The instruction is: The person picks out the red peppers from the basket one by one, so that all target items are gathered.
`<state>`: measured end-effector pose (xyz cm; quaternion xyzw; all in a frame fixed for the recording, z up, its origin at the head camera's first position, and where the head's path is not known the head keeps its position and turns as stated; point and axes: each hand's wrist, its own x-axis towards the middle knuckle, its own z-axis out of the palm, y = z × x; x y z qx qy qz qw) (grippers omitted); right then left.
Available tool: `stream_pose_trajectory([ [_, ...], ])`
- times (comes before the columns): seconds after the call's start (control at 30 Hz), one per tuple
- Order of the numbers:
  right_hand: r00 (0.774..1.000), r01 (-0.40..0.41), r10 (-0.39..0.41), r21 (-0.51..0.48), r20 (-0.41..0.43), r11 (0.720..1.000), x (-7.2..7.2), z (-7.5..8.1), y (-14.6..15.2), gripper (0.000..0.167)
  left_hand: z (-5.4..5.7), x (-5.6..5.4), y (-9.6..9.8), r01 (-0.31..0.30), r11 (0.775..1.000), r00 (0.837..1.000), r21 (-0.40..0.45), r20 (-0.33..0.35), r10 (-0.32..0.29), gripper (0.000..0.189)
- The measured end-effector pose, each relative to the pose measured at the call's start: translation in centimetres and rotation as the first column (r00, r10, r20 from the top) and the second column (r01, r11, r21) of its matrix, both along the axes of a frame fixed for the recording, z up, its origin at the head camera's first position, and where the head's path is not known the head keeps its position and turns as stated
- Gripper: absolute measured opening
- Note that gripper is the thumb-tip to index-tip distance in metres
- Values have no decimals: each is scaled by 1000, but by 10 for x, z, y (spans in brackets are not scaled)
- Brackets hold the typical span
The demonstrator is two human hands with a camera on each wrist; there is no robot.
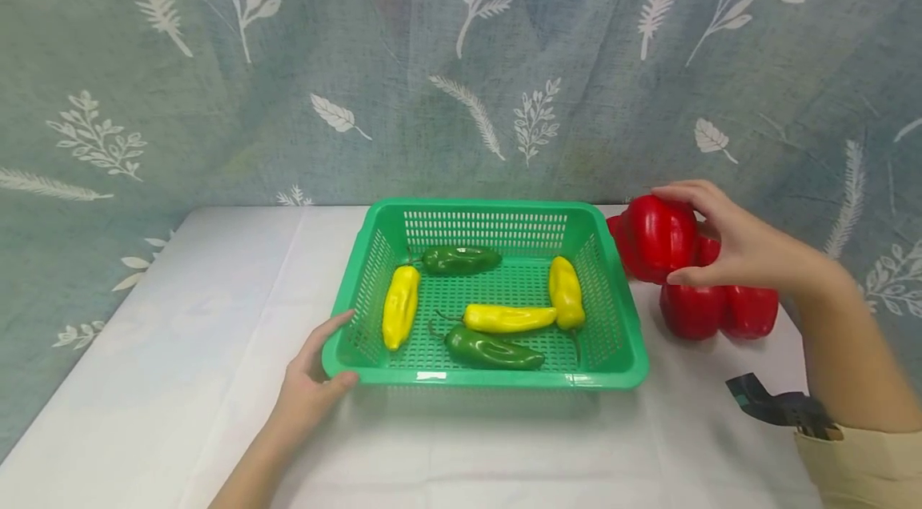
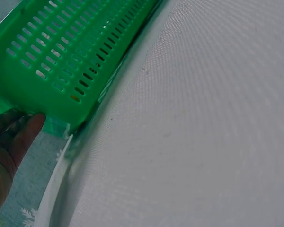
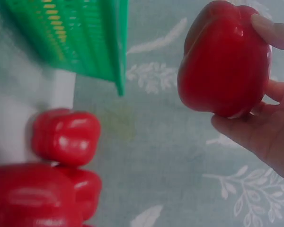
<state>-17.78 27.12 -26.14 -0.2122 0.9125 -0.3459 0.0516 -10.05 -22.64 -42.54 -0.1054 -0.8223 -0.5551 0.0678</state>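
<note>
A red bell pepper (image 3: 225, 64) is gripped between the thumb and fingers of my right hand (image 1: 735, 233), raised beside the basket's right side. My left hand (image 1: 313, 377) holds the front left corner of a green plastic basket (image 1: 461, 378), thumb on the front rim and fingers along the left side. Inside the basket lie two green peppers, one long green pepper (image 1: 461, 260) at the back and another at the front. Also inside are yellow peppers: one (image 1: 400, 307) at the left, one (image 1: 509, 318) in the middle and one (image 1: 566, 293) at the right.
Several more red bell peppers (image 1: 749, 310) sit together on the white tablecloth (image 1: 216, 333) to the right of the basket. A grey-green curtain (image 1: 403, 93) with white leaf prints hangs behind the table. A black strap (image 1: 781, 406) is at my right wrist.
</note>
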Motion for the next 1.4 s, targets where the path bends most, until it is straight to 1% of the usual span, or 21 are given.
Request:
stream_pose_trajectory([
  [0.2,1000,30,-30,23,-5,999,1,-9,14,103,0,1,0,10,1000,1000,16,-26,-9,69],
  [0.3,1000,8,-7,40,-22,999,1,-17,20,101,-1,0,-1,6,1000,1000,14,-19,-6,69],
  [0.5,997,-57,59,46,-41,997,1,-39,27,98,-2,0,-1,-17,1000,1000,-17,19,17,70],
  [0.6,997,-61,64,57,-41,997,1,-48,30,97,-3,0,0,-10,1000,1000,-2,22,10,70],
  [0.67,998,-51,52,67,-21,996,2,-54,31,98,-3,0,0,1,1000,1000,17,15,-1,70],
  [0.87,998,-41,37,90,43,995,4,-74,29,98,-3,0,0,25,998,1000,50,-4,-25,70],
  [1.0,997,-41,36,75,69,996,4,-84,26,96,-2,1,0,29,998,1000,57,-7,-29,70],
  [1.13,997,-45,40,75,66,996,3,-93,23,94,-2,1,0,19,999,1000,42,0,-19,70],
  [1.3,997,-42,35,103,66,994,2,-104,19,94,-2,0,-1,19,999,1000,40,-4,-19,69],
  [1.4,998,-38,32,126,46,991,2,-110,19,95,-2,0,0,23,999,1000,48,-8,-23,69],
])
